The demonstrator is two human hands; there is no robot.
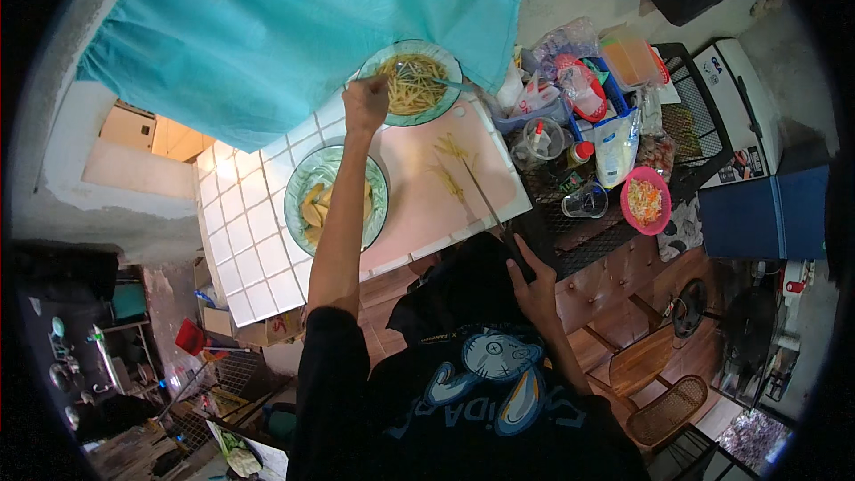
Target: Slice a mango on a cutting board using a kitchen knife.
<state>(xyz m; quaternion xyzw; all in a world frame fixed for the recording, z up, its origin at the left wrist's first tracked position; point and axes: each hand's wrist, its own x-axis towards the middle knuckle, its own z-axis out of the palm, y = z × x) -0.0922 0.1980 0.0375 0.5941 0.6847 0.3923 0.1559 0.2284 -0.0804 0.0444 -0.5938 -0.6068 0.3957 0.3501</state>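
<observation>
My left hand [366,101] is at the near-left rim of an enamel bowl [409,119] holding thin pale yellow strips [417,95]. Its fingers are bent together, and whether anything is between them is hidden. A utensil with a blue handle [454,85] rests in that bowl. In my right hand [534,284] is the dark handle of a kitchen knife [482,194], its blade pointing away over a pink cutting board [407,227]. Cut strips [453,147] lie on the board near the blade tip. Below my left forearm, a second green-and-white bowl [294,177] contains peeled yellow pieces [314,207].
White tiles [244,234] cover the table, with a turquoise curtain [280,33] behind. On the right, a black mesh rack [588,247] carries a pink bowl [667,214] of shredded vegetables, a clear cup [585,202], a red-capped jar [580,155] and several bags. Wooden chairs [641,361] stand lower right.
</observation>
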